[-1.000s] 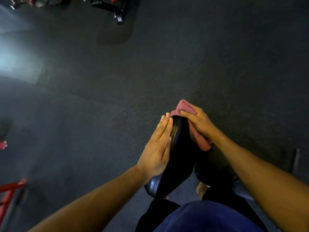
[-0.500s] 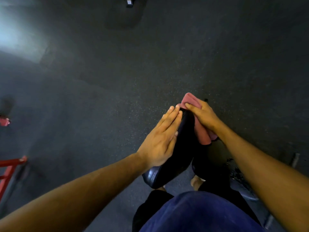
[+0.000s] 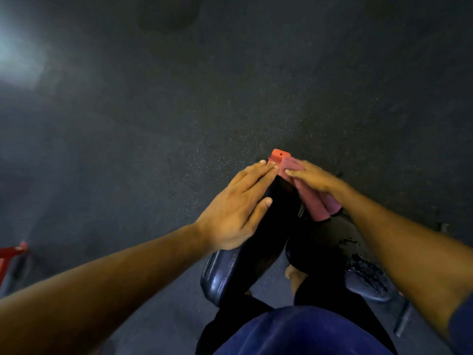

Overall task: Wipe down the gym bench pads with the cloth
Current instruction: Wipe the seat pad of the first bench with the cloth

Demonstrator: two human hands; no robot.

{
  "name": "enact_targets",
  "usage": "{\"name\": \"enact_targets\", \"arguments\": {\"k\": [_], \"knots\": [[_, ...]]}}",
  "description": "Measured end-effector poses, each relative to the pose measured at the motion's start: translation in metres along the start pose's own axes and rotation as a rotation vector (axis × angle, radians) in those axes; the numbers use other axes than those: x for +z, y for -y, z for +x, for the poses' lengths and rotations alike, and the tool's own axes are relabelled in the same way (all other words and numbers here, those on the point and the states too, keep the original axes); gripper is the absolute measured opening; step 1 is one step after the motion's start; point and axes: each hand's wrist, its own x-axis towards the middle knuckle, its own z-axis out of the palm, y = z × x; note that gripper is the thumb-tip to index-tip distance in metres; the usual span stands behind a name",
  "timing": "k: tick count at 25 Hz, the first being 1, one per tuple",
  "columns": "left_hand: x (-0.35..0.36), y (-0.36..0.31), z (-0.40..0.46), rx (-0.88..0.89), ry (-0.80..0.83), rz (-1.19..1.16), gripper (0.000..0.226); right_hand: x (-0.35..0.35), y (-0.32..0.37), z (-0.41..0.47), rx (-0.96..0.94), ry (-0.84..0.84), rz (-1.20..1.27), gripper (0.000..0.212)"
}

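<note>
Over at the far left edge of the frame we've got a bit of red metal frame (image 3: 11, 253) poking in, well apart from everything else. Above it, upper left, there's a pale patch of light (image 3: 18, 57) on the dark speckled rubber floor (image 3: 230, 85). That floor fills the whole upper half of the frame, so there's loads of open room past the top end of the pad.

Moving toward the middle, our left hand (image 3: 239, 208) lies flat with fingers straight and together, pressing on the left side of the black padded vinyl bench pad (image 3: 271, 226). The fingertips reach right up to the pad's top end, where a small red-orange bracket (image 3: 279, 156) with a little hole sticks out past the edge. The pad's lower left corner (image 3: 217, 278) shows a glossy rolled edge, with bare floor just beside it.

Right of that, our right hand (image 3: 311, 178) presses a folded dusty-pink cloth (image 3: 317, 203) against the pad's right side near the top. The fingers lie mostly straight over the cloth; we can't tell whether the thumb pinches it underneath. The cloth hangs down below the hand.

Lower right, a second black pad (image 3: 368, 283) with a shiny, worn-looking surface sits under our right forearm. At the bottom centre is our dark blue clothing (image 3: 294, 331).
</note>
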Motion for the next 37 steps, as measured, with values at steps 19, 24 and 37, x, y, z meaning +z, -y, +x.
{"name": "enact_targets", "arguments": {"k": [19,24,37], "knots": [[0.001,0.003,0.001,-0.036,0.029,-0.164,0.054,0.04,-0.069,0.038,0.338,-0.206,0.305,0.053],[0.001,0.004,0.001,-0.013,0.021,-0.154,0.054,0.04,-0.071,0.087,0.343,-0.014,0.21,0.049],[0.008,0.012,-0.009,-0.043,-0.067,-0.239,0.049,0.034,-0.012,-0.067,0.149,-0.724,0.328,0.069]]}}
